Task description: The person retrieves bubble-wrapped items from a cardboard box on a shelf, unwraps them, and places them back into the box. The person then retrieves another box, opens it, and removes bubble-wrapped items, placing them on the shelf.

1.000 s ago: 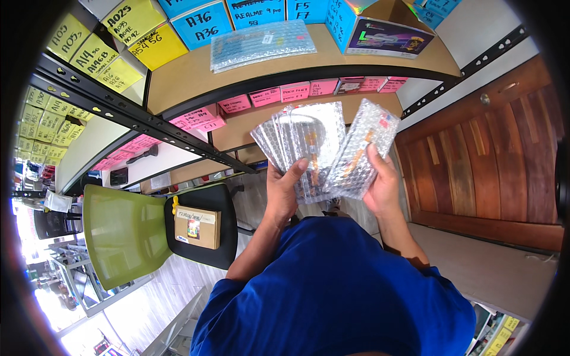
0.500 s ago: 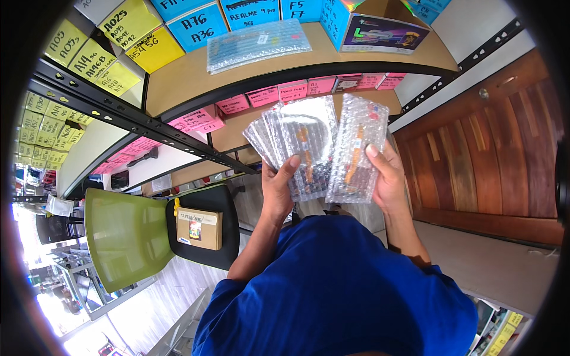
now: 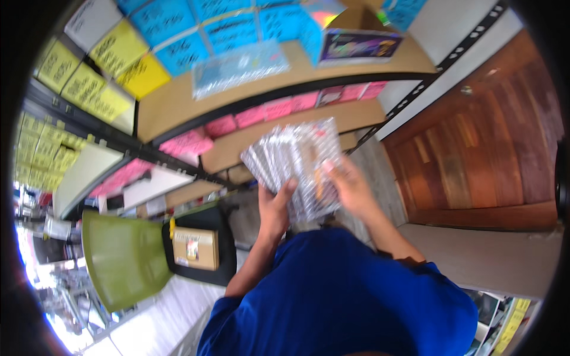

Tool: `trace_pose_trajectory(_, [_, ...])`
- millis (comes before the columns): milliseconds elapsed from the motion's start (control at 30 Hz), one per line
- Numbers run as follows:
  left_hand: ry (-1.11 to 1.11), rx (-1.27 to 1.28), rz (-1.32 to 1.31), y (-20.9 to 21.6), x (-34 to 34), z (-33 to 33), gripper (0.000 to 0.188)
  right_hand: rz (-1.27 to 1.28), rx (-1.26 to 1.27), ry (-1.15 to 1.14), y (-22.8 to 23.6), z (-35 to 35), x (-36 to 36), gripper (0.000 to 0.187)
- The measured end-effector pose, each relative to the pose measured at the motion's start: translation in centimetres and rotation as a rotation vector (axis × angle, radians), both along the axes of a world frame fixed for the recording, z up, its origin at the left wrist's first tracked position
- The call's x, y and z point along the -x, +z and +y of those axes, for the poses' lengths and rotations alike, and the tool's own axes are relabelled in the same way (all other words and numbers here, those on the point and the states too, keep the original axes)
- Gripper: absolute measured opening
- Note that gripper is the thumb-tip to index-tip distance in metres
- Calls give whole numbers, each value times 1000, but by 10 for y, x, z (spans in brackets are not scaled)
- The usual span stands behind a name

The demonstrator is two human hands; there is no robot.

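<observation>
A fanned stack of clear bubble-wrap packets (image 3: 276, 157) is held in front of my chest. My left hand (image 3: 274, 209) grips its lower left edge with the thumb on top. The rightmost bubble-wrap packet (image 3: 323, 139) overlaps the others, and an orange strip shows through its wrap. My right hand (image 3: 351, 188) pinches this packet at its right edge, thumb on the front and fingers hidden or blurred. What lies inside the other packets is too blurred to make out.
Ahead, a brown shelf (image 3: 172, 113) bears a flat bubble-wrapped bundle (image 3: 237, 70), blue boxes (image 3: 228, 32) and an opened dark carton (image 3: 359, 47). Pink boxes (image 3: 252, 115) line the level below. At left stands a green chair (image 3: 124, 261) with a cardboard box (image 3: 196, 248); at right, a wooden door (image 3: 469, 142).
My right hand has moved left, bringing its separate packet over the right side of the fanned stack. The view has shifted, and the picture is blurrier now.
</observation>
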State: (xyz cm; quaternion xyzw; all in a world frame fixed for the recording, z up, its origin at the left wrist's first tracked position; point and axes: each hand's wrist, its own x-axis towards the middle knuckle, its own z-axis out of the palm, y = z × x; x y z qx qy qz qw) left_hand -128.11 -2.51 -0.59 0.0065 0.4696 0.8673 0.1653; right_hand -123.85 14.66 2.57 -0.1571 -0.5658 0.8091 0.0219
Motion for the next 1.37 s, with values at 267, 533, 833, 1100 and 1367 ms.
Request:
trace_pose_trajectory(267, [-280,261,148,18,7,13,79,24,-144,171,8,4,-5,58])
trace_pose_trajectory(533, [-388,463,503,52,17,47,75,54,379,311,-9,48,-40,66])
trace_pose_trajectory(833, [98,907,1450,220,101,96,43,709,292,178,125,132,37,90])
trace_pose_trajectory(1100, [-37,1454,1883,271,197,121,67,827,254,497,239,161,175,43])
trace_pose_trajectory(1367, [-51,1601,1767,263,193,103,77,722,-117,544,246,176,203,49])
